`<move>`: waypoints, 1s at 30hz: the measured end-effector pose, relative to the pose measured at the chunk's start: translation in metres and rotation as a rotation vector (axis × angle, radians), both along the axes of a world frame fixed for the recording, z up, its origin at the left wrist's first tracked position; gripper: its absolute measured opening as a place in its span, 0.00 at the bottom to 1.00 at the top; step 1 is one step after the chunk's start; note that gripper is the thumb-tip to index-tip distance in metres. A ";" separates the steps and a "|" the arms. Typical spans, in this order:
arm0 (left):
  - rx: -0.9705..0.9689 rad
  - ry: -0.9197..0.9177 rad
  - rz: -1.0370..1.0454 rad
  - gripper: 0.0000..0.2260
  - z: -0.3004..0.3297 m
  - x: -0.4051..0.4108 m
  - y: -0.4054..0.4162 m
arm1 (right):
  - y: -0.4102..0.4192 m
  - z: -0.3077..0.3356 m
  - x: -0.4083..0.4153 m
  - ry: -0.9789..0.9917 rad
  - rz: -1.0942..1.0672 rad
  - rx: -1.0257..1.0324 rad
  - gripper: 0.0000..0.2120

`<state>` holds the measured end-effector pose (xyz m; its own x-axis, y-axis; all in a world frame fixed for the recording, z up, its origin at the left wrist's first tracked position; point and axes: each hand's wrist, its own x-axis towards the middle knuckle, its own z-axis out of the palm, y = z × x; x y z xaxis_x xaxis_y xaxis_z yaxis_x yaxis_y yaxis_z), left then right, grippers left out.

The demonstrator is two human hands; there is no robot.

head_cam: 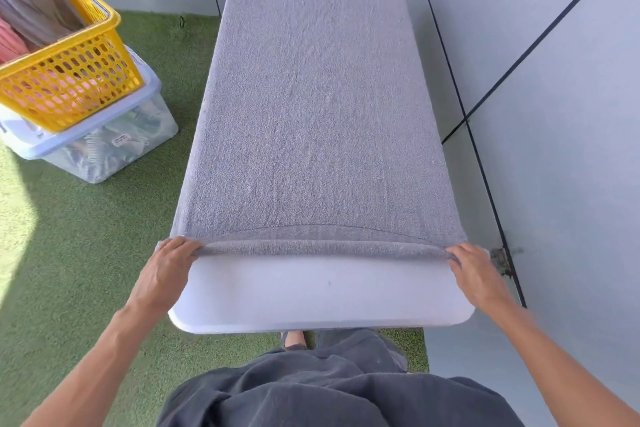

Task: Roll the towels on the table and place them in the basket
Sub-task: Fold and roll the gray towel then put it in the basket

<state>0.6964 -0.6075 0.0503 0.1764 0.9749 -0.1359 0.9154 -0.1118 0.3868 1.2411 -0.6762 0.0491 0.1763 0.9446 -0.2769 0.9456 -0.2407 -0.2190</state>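
Both hands pinched the near hem of the grey towel (318,107), the left hand (166,270) and right hand (476,274) at opposite corners to start an even roll; it lay flat along the white table (322,295), the yellow basket (69,76) waiting left

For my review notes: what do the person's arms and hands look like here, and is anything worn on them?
Both forearms are bare from the bottom frame edge to the wrists; no sleeves show. The left hand and right hand carry no gloves, and no watch, bracelet or rings can be seen. Dark grey clothing covers the lap below the arms.
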 end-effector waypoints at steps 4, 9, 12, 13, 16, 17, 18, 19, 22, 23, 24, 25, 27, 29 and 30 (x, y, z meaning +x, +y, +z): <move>-0.214 -0.183 0.160 0.11 0.018 -0.007 0.011 | 0.011 0.019 0.008 0.226 -0.080 -0.109 0.07; -0.303 -0.219 0.252 0.06 0.019 -0.013 0.036 | 0.016 0.010 -0.004 0.250 -0.248 0.133 0.08; -0.169 -0.138 0.240 0.04 0.013 -0.010 0.038 | 0.008 -0.001 -0.013 -0.020 -0.193 0.277 0.04; -0.075 -0.113 0.208 0.03 0.010 -0.008 0.035 | 0.004 -0.003 -0.017 -0.039 -0.180 0.310 0.03; 0.098 0.022 0.093 0.05 -0.004 0.003 0.013 | -0.007 -0.009 -0.026 -0.008 -0.135 0.343 0.07; 0.134 0.064 0.059 0.06 -0.008 0.008 0.003 | -0.011 -0.011 -0.029 -0.015 -0.109 0.316 0.11; 0.161 0.085 0.036 0.07 -0.010 0.013 -0.007 | -0.014 -0.012 -0.030 -0.018 -0.084 0.284 0.15; 0.181 0.100 0.027 0.09 -0.012 0.016 -0.014 | -0.016 -0.012 -0.029 -0.019 -0.069 0.265 0.18; 0.202 0.135 0.038 0.17 -0.015 0.020 -0.010 | -0.009 -0.011 -0.025 0.017 -0.081 0.215 0.17; 0.188 0.129 0.054 0.17 -0.016 0.020 -0.004 | -0.003 -0.010 -0.025 0.033 -0.082 0.208 0.16; 0.162 0.113 0.074 0.17 -0.015 0.020 0.002 | 0.003 -0.008 -0.024 0.051 -0.085 0.202 0.14; 0.138 0.082 0.086 0.17 -0.013 0.020 0.007 | 0.008 -0.007 -0.024 0.067 -0.084 0.197 0.13; 0.104 0.002 0.082 0.15 -0.008 0.015 0.013 | 0.011 -0.005 -0.017 0.075 -0.059 0.181 0.12; 0.048 -0.072 0.065 0.10 -0.002 0.004 0.013 | 0.010 -0.004 -0.005 0.084 -0.002 0.135 0.10; -0.003 -0.106 0.066 0.08 0.001 -0.002 0.013 | 0.011 -0.002 0.002 0.108 0.024 0.088 0.10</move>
<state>0.6948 -0.5942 0.0509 0.1257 0.9845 -0.1226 0.8744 -0.0516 0.4824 1.2427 -0.6648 0.0471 0.1274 0.9697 -0.2085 0.9206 -0.1938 -0.3389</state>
